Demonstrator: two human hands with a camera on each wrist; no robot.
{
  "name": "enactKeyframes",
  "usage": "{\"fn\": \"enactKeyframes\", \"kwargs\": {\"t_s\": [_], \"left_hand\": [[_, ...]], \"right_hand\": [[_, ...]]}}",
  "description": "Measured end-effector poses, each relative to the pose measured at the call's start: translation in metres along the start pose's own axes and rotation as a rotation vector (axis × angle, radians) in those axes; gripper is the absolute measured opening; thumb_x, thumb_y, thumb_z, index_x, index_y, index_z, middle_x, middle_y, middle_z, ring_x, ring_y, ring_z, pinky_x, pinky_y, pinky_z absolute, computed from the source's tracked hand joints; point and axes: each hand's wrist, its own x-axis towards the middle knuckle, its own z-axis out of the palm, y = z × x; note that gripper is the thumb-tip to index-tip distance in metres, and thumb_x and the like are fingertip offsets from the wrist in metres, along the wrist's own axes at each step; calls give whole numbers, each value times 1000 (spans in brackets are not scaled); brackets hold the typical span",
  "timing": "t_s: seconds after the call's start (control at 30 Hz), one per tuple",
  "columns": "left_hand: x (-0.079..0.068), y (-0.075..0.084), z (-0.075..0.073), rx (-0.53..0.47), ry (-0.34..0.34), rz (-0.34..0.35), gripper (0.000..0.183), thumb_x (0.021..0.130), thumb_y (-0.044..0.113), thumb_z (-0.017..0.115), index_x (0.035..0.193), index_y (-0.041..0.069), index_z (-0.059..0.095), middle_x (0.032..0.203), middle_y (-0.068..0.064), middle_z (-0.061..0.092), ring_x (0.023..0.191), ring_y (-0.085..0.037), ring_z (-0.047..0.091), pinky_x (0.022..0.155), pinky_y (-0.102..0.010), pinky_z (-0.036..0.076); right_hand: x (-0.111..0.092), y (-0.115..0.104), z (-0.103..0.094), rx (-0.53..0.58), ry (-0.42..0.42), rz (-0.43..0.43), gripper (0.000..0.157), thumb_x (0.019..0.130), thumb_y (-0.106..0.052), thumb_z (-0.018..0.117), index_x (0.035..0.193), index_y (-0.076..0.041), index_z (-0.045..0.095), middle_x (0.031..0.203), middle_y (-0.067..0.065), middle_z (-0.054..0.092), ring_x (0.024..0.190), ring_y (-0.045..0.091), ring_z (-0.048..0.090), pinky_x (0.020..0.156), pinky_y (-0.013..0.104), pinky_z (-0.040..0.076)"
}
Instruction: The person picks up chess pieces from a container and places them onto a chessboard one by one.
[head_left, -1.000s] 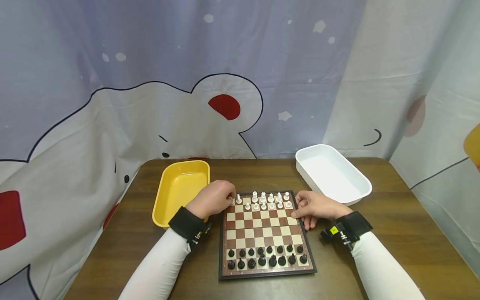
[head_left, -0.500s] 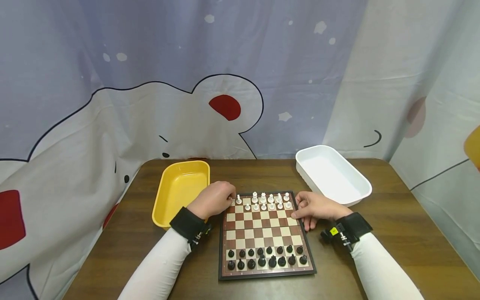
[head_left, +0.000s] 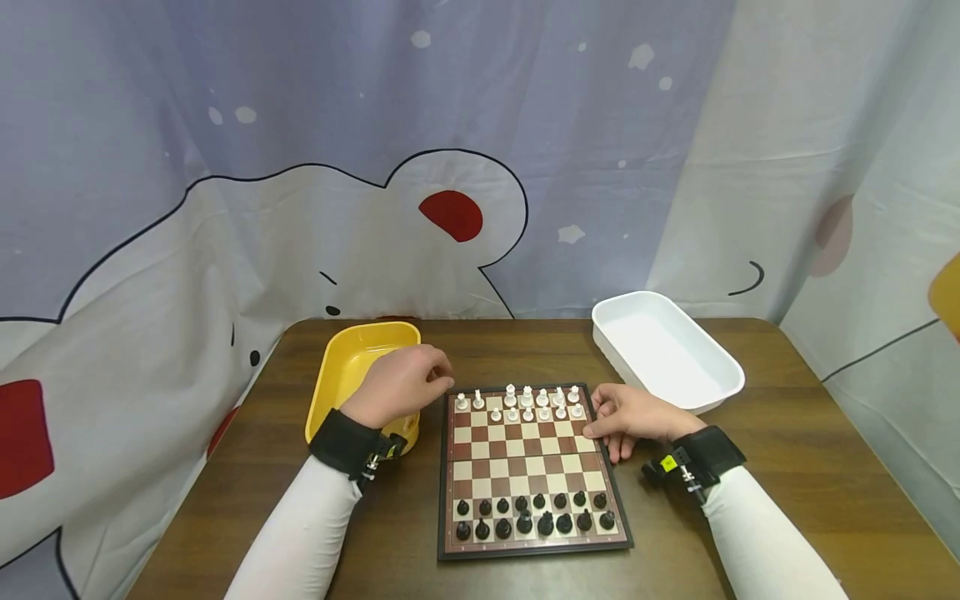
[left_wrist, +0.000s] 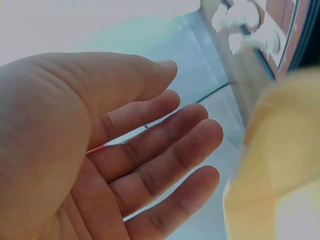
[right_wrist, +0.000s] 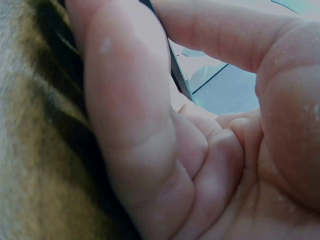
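A folding chessboard (head_left: 517,471) lies on the table, black pieces in two rows at the near end and white ones in two rows at the far end. My left hand (head_left: 405,379) hovers between the yellow tray and the board's far left corner, holding nothing; its fingers are loosely bent and apart from the thumb in the left wrist view. Just right of it stands a white chess piece (head_left: 462,402) on the corner square. My right hand (head_left: 633,415) grips the board's right edge, thumb on top and curled fingers along the side.
A yellow tray (head_left: 318,404) stands left of the board, partly behind my left hand. At the back right is a white tray (head_left: 731,385), close behind my right hand. A patterned curtain (head_left: 480,100) hangs along the table's far edge.
My left hand has let go of the white corner piece and drawn back up and left toward the yellow tray, uncovering that piece. The right hand and board stay put.
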Motion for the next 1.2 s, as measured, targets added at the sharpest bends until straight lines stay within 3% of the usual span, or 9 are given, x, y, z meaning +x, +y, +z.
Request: {"fn": "enactKeyframes", "kwargs": {"t_s": [0.33,0.7,0.93,1.2], "left_hand": [[-9,-16,-8,0,15,-34,17,102,27,81,111,13,83,98,2,78,81,-14,67,77,-38,60],[-25,-43,-12,30,36,-60,26,102,22,81,120,5,80,110,-10,76,93,-25,70,84,-44,62],[-35,-56,-16,23,-51,-117,27,103,26,80,121,5,81,106,-5,78,91,-23,68,87,-47,60],[-45,-59,-23,3,-218,-175,30,100,29,83,117,5,81,103,-4,78,87,-21,67,84,-46,59]], "right_hand": [[0,0,1,19,-12,-16,47,99,-17,84,119,5,48,76,13,71,56,21,73,49,30,57],[0,0,0,20,-14,-7,49,100,-18,84,123,5,47,76,14,72,57,22,74,50,30,58],[-1,0,-1,7,-4,2,49,100,-21,84,123,5,48,79,16,74,58,23,74,51,32,59],[0,0,-2,7,2,3,48,100,-22,84,117,3,48,79,17,75,57,23,74,51,32,59]]}}
